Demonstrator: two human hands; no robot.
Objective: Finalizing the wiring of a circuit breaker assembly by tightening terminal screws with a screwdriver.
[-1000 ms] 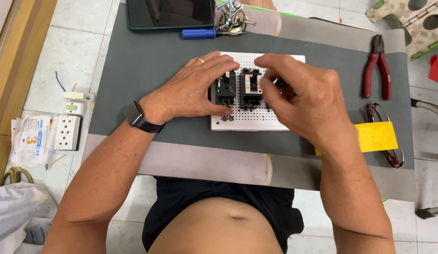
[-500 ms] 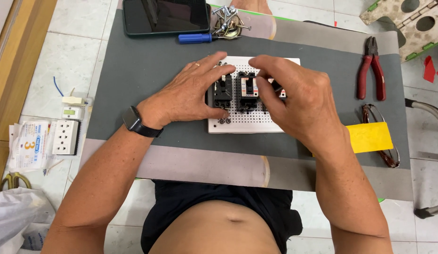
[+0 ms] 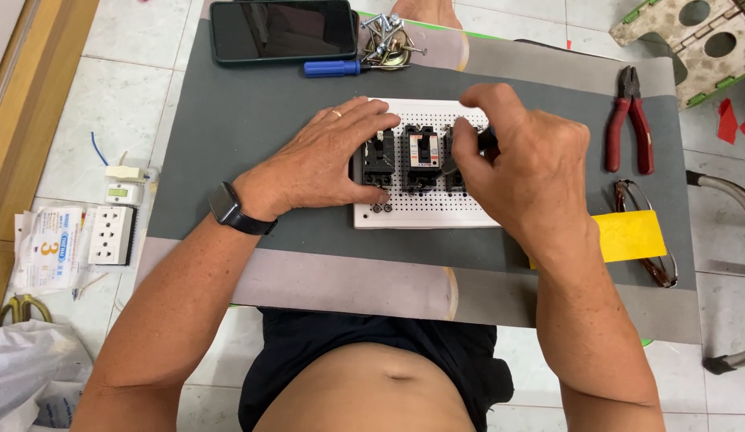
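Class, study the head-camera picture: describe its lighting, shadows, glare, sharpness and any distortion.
Head view: light is soft and even; the left hand and right hand cast only faint shadows on the white perforated board. The dark phone screen shows dim reflections, no harsh glare. Focus is sharp across the grey mat, with no motion blur. Floor tile lines bend slightly near the edges, a mild wide-angle effect.

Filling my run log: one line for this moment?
left hand: steadies black breaker | right hand: grips third breaker | base: white perforated board
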